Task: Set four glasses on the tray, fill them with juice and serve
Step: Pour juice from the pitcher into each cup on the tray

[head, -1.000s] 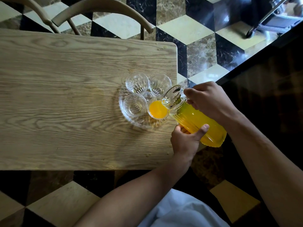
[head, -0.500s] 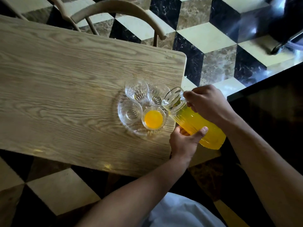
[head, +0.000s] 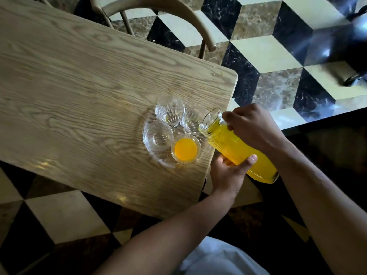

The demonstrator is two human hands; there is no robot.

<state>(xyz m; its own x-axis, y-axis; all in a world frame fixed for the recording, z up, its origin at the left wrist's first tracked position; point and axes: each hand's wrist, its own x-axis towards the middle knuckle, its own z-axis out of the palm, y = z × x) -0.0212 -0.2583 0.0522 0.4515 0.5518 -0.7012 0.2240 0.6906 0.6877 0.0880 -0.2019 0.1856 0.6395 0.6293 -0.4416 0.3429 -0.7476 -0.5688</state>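
A round clear glass tray sits near the right end of the wooden table and holds several glasses. The near glass is full of orange juice. The left glass, the far glass and the right glass look empty. A ribbed glass jug of orange juice is tilted, its spout over the right glass. My right hand grips the jug near its neck. My left hand holds the jug's body from below.
A curved wooden chair back stands beyond the table's far edge. The floor has black, cream and brown cube-pattern tiles. A dark counter or surface lies to the right. The table's right edge is close to the tray.
The jug's spout has shifted from the filled near glass to the right glass behind it. The camera view has tilted and moved; both hands stay on the jug.
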